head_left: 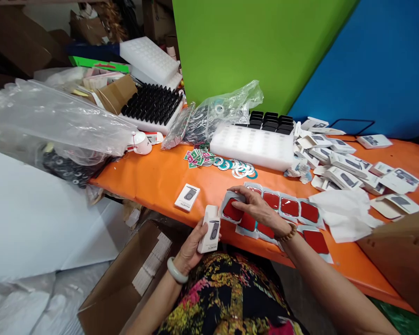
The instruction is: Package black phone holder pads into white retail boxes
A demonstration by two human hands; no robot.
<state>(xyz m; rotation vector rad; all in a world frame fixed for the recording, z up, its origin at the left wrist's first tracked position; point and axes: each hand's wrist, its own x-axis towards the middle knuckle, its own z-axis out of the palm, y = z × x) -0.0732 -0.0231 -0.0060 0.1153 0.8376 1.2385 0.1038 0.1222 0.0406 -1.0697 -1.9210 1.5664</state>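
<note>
My left hand is wrapped round a small white box printed with a dark device, its top flap standing up. Just to the right, my right hand grips a red-faced square pad in a pale wrapper, thumb on the red face. Its edge is close to the box's flap; I cannot tell whether they touch. More red-faced pads in pale wrappers lie in rows under and beyond my right hand. A second white box, marked "MAGNETIC", lies on the table to the left.
Small white boxes are heaped on the orange table at right. White foam trays, ring stickers and plastic bags lie behind. A cardboard carton holding white boxes stands below left; another carton is at right.
</note>
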